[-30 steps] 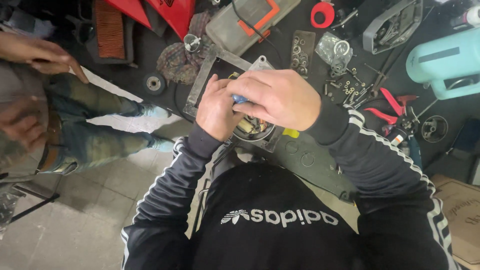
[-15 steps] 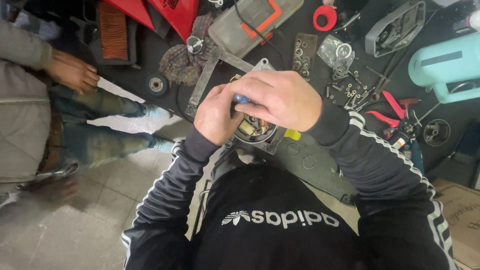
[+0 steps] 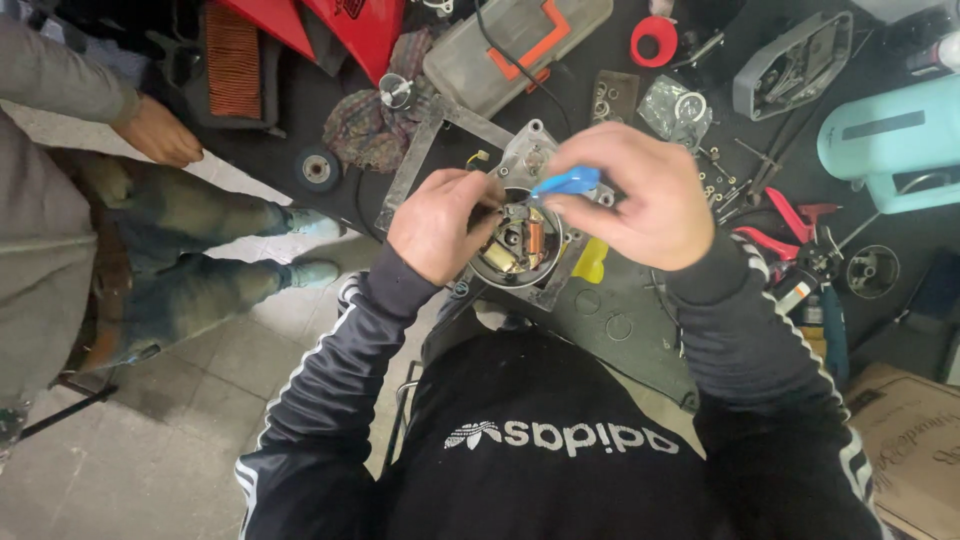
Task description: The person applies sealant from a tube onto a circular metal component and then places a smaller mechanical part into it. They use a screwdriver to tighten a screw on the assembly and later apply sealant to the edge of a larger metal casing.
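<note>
- Two hands over round engine part [image 3: 517, 245] on dark workbench [image 3: 640, 330].
- Right hand [image 3: 630, 195]: fingers clamped on blue-handled tool [image 3: 566, 183].
- Left hand [image 3: 440, 222]: fingers curled, gripping part's rim.

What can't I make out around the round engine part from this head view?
- Tip of the blue-handled tool: hidden behind the right hand.
- What the left hand pinches: too small, covered by its fingers.
- Near rim of the round engine part: partly covered by both hands.
- Pale blue casing: cut off by the right edge.
</note>
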